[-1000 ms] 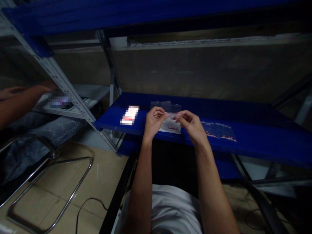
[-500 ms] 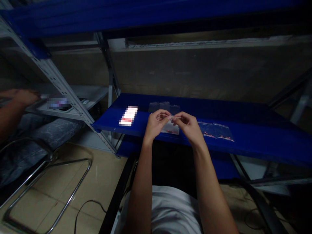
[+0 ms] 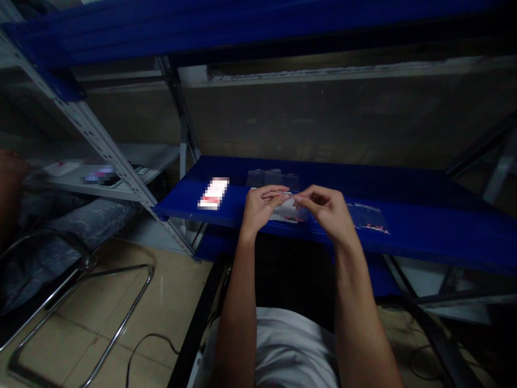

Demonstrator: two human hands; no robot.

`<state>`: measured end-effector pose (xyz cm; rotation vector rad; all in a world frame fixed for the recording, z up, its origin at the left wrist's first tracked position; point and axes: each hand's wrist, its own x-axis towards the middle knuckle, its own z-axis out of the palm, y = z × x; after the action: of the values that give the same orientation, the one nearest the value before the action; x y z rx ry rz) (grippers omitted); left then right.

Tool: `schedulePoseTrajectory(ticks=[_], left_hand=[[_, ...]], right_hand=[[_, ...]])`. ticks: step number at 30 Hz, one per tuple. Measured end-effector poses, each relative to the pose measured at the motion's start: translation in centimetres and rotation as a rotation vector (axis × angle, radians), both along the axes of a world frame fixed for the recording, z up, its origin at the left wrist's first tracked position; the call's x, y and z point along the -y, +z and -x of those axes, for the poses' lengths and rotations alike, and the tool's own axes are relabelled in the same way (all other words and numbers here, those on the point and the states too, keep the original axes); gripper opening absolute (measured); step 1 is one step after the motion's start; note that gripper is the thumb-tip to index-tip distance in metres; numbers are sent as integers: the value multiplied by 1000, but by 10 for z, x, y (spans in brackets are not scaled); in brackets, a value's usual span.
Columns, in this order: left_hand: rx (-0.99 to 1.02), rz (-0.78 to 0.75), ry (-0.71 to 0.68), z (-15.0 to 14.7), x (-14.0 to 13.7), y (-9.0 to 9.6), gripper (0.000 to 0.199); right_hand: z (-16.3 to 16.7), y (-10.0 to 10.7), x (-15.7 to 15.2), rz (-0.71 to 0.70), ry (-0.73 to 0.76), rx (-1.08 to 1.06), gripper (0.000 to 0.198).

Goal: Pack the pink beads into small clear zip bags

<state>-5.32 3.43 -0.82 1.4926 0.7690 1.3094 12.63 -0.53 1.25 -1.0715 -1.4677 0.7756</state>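
Note:
Between my two hands hangs a small clear zip bag (image 3: pixel 287 214) with small reddish pieces at its bottom. My left hand (image 3: pixel 260 207) is closed, pinching the bag's top edge. At the same edge, further right, the thumb and finger of my right hand (image 3: pixel 326 207) pinch it too. Right of my hands, another zip bag (image 3: pixel 369 216) with reddish pieces lies on the blue shelf (image 3: pixel 428 215); one beside it is mostly hidden by my right hand. Behind my hands lie flat clear bags (image 3: pixel 270 177) that show no pieces.
A blurred-out bright phone-like object (image 3: pixel 214 193) lies at the shelf's left. A metal upright (image 3: pixel 100 132) separates it from a grey shelf (image 3: pixel 155 153), where another person's arm (image 3: pixel 10 188) shows. A blue beam (image 3: pixel 258 27) crosses overhead. A chrome chair frame (image 3: pixel 121 323) stands lower left.
My right hand has slid to the right along the bag's top edge and now covers more of the bag beside it. The other person's arm has drawn back left.

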Motion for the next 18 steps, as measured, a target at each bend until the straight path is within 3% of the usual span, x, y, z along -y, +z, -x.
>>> schedulePoseTrajectory(ticks=[6, 10, 14, 16, 18], left_hand=[[-7, 77, -180, -16, 0, -3, 55], [-106, 148, -312, -30, -5, -17, 35], [-83, 216, -232, -54, -8, -31, 21], [-86, 264, -166, -70, -10, -35, 24], [-147, 276, -75, -86, -11, -38, 31]], right_hand=[[-17, 3, 3, 103, -136, -58, 38], [-30, -6, -2, 105, -301, -140, 39], [-55, -20, -3, 215, -288, -92, 59], [-71, -31, -4, 265, -280, -23, 70], [-85, -42, -7, 220, -332, 92, 68]])
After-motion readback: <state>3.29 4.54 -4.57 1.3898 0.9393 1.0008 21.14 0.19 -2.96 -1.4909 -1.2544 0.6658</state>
